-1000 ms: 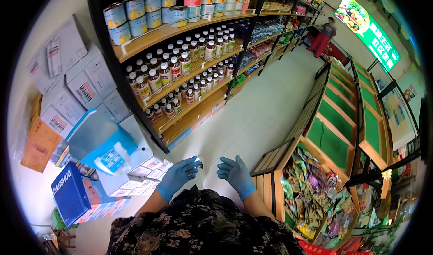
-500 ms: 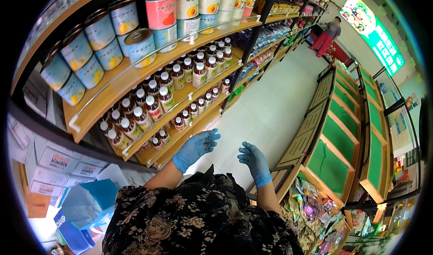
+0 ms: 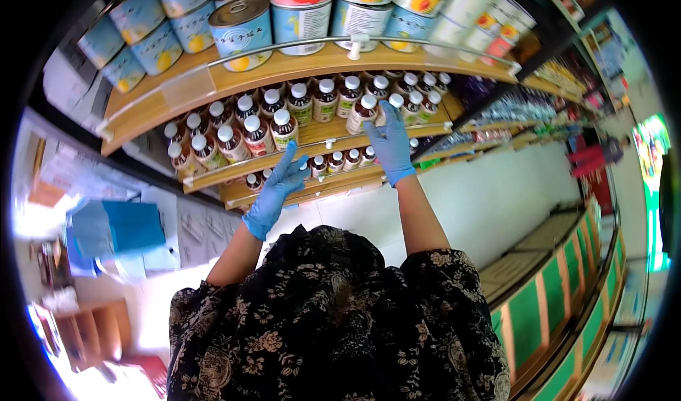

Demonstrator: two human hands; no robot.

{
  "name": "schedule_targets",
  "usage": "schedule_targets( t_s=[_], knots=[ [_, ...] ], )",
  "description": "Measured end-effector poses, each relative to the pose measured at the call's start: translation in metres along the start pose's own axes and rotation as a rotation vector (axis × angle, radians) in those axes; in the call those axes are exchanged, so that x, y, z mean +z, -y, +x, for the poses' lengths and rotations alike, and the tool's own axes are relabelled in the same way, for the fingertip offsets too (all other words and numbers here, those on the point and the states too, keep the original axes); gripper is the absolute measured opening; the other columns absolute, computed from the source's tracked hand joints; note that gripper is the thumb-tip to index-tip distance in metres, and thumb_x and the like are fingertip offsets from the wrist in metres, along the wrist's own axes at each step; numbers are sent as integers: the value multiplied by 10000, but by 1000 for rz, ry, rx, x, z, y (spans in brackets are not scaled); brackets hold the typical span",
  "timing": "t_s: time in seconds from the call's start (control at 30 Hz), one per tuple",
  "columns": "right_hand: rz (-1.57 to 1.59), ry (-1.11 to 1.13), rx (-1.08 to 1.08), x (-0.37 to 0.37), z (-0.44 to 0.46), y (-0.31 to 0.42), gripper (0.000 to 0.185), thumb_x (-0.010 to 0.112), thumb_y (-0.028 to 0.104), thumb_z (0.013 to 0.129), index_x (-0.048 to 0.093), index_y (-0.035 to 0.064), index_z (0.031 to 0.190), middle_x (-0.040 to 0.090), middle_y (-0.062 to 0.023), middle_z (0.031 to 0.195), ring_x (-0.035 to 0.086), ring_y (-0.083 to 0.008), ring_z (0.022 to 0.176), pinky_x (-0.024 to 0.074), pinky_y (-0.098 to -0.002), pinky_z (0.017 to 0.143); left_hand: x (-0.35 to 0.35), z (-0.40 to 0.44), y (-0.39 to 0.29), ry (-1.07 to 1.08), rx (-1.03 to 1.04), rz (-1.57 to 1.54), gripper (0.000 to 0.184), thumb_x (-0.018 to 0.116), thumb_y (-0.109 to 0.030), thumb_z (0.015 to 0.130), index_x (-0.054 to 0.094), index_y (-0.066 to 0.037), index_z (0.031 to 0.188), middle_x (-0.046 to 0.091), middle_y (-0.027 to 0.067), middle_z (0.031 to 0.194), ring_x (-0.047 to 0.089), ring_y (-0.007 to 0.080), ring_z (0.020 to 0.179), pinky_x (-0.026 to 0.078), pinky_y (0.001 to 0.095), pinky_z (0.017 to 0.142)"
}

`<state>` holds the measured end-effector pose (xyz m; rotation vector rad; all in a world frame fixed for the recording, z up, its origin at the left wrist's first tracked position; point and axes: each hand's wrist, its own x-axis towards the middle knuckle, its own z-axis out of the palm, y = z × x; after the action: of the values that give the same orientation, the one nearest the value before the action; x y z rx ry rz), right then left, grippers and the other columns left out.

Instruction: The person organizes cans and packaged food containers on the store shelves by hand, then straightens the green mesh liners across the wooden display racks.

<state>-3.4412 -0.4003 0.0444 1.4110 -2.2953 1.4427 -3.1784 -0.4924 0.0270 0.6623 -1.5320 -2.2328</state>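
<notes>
12 o'clock high: guard rail (image 3: 355, 46) fencing the cans (image 3: 241, 35) | 12 lower: bare shelf board (image 3: 318, 133) opening up between front-row bottles (image 3: 282, 128), low rail (image 3: 328, 144) across it | 3 o'clock: open floor (image 3: 489, 195) | 4 o'clock: green-lined rack (image 3: 532, 316) blocking

You get a fairly bright scene, with the pale floor (image 3: 333, 220) picking up a soft sheen. The strongest light sits at the lower left, where a patch burns out to white, and another washed-out glow shows at the left edge. On the right, your green lit sign (image 3: 649, 145) glares. The lower bottle shelf (image 3: 312, 181) lies dimmer, shaded beneath the boards above. Your fisheye view bends the shelf edges into curves and falls to black at the corners, with bluish fringing near the rim. The bottle labels look reasonably crisp; the far right aisle is soft and smeared.
</notes>
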Motion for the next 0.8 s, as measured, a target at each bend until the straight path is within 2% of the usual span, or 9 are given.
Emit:
schedule_targets(
  t_s=[0.07, 0.17, 0.23, 0.27, 0.4, 0.57, 0.63, 0.7, 0.8],
  knots=[
    [-50, 114, 2, 1, 26, -13, 599, 684, 247, 816, 441, 35, 1321, 481, -226, 1316, 515, -382, 1162, 457, -423, 933, 10, 11, 1, -101, 129, 72, 720, 548, -163, 907, 174, -258, 1516, 384, 106, 1467, 475, 238, 1245, 373, 370, 1022],
    [-139, 215, -120, 16, 38, -42, 606, 677, 265, 819, 431, 71, 1337, 525, -199, 1281, 552, -370, 1121, 468, -418, 934, 27, 14, 20, -205, 72, -1, 711, 542, -159, 918, 170, -256, 1516, 410, 113, 1449, 488, 229, 1238, 379, 373, 1016],
    [-188, 376, 26, 24, 47, -50, 598, 662, 287, 829, 432, 75, 1338, 550, -189, 1259, 582, -354, 1086, 478, -421, 913, 33, 16, 41, -269, 47, -15, 662, 533, -191, 932, 210, -226, 1509, 458, 92, 1418, 516, 207, 1192, 396, 366, 992],
    [-192, 325, -16, 21, 54, -46, 508, 655, 300, 832, 484, 97, 1264, 624, -181, 1136, 631, -359, 978, 503, -443, 845, 37, 15, 39, -292, 38, -43, 648, 531, -198, 935, 223, -209, 1505, 466, 85, 1413, 521, 204, 1181, 398, 363, 989],
    [-251, 356, -109, 29, 68, -57, 334, 664, 296, 826, 533, 156, 1100, 683, -163, 864, 658, -391, 785, 524, -481, 686, 52, -1, 58, -386, 14, -142, 575, 528, -241, 944, 321, -126, 1468, 503, 45, 1384, 546, 189, 1111, 402, 349, 970],
    [-212, 560, -147, 45, 64, -14, 333, 668, 328, 816, 533, 144, 1060, 670, -183, 813, 661, -383, 771, 524, -478, 678, 59, -17, 63, -429, -33, -201, 535, 528, -264, 948, 374, -123, 1441, 546, 28, 1336, 547, 174, 1094, 403, 318, 947],
    [-197, 459, -288, 68, 56, 2, 343, 670, 340, 807, 532, 136, 1045, 670, -182, 812, 657, -384, 764, 520, -482, 670, 61, -17, 57, -422, -44, -196, 523, 529, -264, 943, 395, -124, 1429, 547, 24, 1335, 548, 169, 1093, 399, 312, 945],
    [-196, 577, -210, 80, 64, 19, 374, 674, 362, 790, 556, 156, 1079, 672, -169, 911, 645, -375, 845, 505, -476, 737, 61, -18, 47, -411, -54, -178, 520, 529, -261, 940, 402, -119, 1424, 547, 28, 1333, 548, 168, 1092, 399, 314, 945],
    [-226, 550, -247, 95, 64, 22, 360, 678, 339, 788, 551, 117, 1041, 671, -166, 841, 650, -374, 790, 513, -478, 700, 48, -13, 51, -365, -31, -198, 520, 530, -262, 936, 409, -110, 1419, 550, 38, 1326, 548, 162, 1085, 406, 306, 935]
  ],
)
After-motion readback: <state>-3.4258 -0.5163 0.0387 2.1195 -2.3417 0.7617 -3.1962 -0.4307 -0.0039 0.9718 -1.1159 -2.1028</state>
